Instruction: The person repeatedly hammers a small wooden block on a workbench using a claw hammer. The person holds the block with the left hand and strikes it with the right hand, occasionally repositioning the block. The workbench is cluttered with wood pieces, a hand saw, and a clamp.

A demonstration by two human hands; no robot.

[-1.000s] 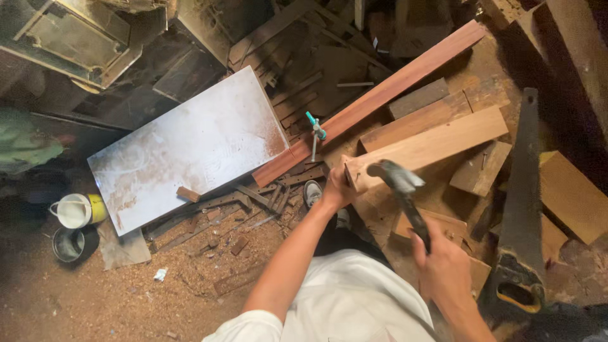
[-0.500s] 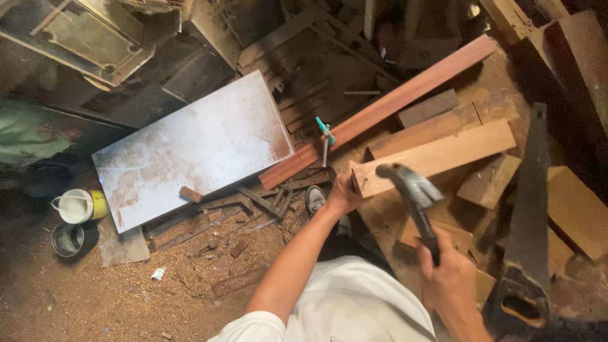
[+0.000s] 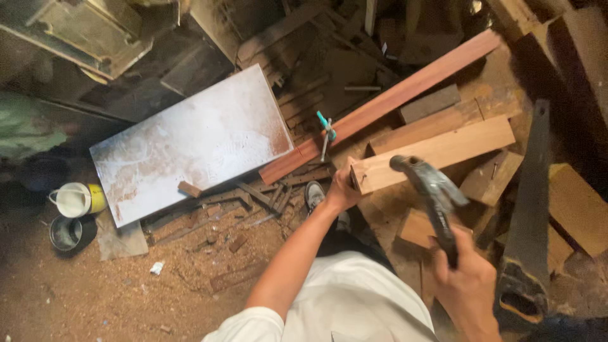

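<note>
Hammer, dark steel claw-head (image 3: 425, 180), top-heavy, right hand (image 3: 467, 286) clenched low on its handle; pale rigid wooden plank (image 3: 437, 153) lies on stacked offcuts, left hand (image 3: 342, 190) pinching its near end.

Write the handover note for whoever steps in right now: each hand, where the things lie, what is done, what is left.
Left hand: grip on the near end of the pale wood plank, steadying it on the pile of offcuts.
Right hand: grip shut on the handle of the hammer, head raised above the plank's left part.
Nearby: long reddish board beyond the plank with a teal-handled tool on it; handsaw to the right; white panel to the left.
Done: plank held, hammer lifted.
Left: the blow itself; whether a nail sits under the hammer cannot be made out.
</note>
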